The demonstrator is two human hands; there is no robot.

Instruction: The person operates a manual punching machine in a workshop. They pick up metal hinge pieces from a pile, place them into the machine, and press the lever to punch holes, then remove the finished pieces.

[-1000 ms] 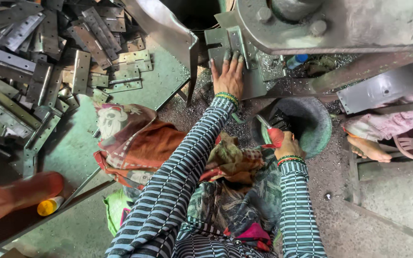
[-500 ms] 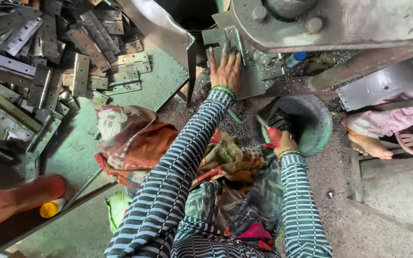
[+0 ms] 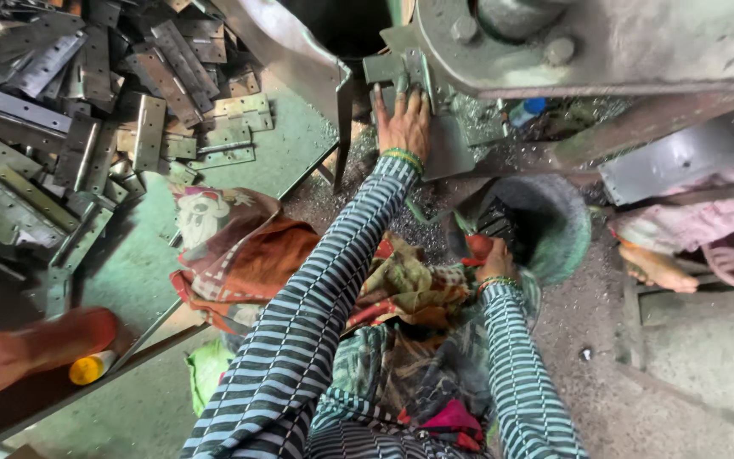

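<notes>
Just one head cam here, looking steeply down from close up over the striped sleeves at the press (image 3: 554, 51) and floor (image 3: 690, 374).

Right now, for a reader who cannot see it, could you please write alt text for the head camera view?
A person in striped sleeves presses the left hand flat on a metal plate under a heavy machine, while the right hand reaches into a round dark bin. Flat metal hinges lie piled on the green table at left.
</notes>
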